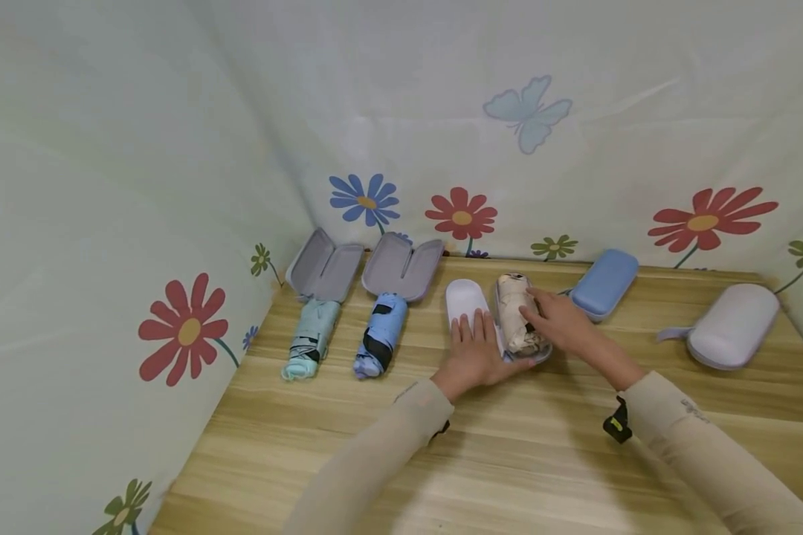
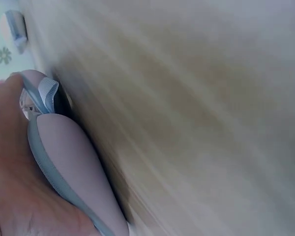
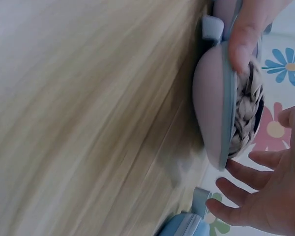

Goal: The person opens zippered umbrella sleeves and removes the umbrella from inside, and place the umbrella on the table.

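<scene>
An open eyeglass-style zip case, with a pale lilac shell (image 2: 73, 152) and a white-lined half (image 1: 466, 295), lies on the table. In its right half sits a folded beige compact umbrella (image 1: 511, 316). My left hand (image 1: 475, 354) rests with straight fingers on the white-lined half, its thumb stretched to the near rim of the other half. Beside the umbrella is my right hand (image 1: 567, 323), fingers loosely spread at its right side. In the right wrist view those fingers (image 3: 243, 174) reach the case's end, and the umbrella (image 3: 247, 113) bulges above the grey zip edge.
On the left, two open lilac cases (image 1: 343, 271) (image 1: 424, 267) stand behind a mint folded umbrella (image 1: 311, 338) and a blue one (image 1: 381, 334). A closed blue case (image 1: 604, 284) and a closed pale lilac case (image 1: 734, 327) lie to the right. A flowered cloth wall (image 1: 401, 134) borders the wooden table (image 1: 508, 461).
</scene>
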`<state>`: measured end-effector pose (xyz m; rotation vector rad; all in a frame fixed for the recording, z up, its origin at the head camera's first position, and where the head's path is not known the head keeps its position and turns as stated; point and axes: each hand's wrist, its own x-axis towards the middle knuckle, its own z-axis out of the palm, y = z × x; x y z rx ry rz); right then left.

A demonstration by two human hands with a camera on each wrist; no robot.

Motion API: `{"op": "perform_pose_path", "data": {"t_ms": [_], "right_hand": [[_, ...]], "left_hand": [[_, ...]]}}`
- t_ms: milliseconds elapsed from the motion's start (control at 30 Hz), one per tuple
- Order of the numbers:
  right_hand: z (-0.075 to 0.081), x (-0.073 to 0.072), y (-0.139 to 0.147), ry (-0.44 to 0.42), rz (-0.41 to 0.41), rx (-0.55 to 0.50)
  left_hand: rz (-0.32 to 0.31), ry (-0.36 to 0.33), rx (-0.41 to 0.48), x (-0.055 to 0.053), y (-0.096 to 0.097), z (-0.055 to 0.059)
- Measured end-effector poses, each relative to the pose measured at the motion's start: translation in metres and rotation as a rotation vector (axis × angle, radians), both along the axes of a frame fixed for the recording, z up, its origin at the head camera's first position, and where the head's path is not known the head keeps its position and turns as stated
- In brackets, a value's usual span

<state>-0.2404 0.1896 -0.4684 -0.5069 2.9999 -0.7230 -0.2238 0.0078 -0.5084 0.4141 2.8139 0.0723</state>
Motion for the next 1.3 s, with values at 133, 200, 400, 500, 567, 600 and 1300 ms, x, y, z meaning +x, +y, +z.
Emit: {"op": "perform_pose_path", "data": {"t_ms": [133, 200, 400, 500, 567, 600, 1300], "right_hand": [[0.005, -0.003, -0.009, 0.026, -0.019, -0.012], [0.009, -0.004, -0.015, 0.027, -0.048, -0.007], [0.017, -0.012, -0.030, -0.065, -0.168, 0.027], [0.019, -0.018, -0.037, -0.124, -0.205, 0.043], [0.019, -0.022, -0.039, -0.168, -0.224, 0.054], [0.019, -0.024, -0.040, -0.185, -0.229, 0.067], [0.019, -0.060, -0.031, -0.391, -0.260, 0.054]], "left_hand": [[0.029, -0.030, 0.020, -0.012, 0.003, -0.003], [0.038, -0.050, 0.026, -0.018, 0.004, -0.004], [0.037, -0.089, 0.028, -0.025, 0.006, -0.004], [0.029, -0.086, 0.043, -0.025, 0.004, 0.000], [0.026, -0.088, 0.053, -0.025, 0.003, 0.000], [0.022, -0.095, 0.057, -0.025, 0.002, 0.001], [0.043, -0.228, 0.010, -0.053, 0.008, -0.013]]}}
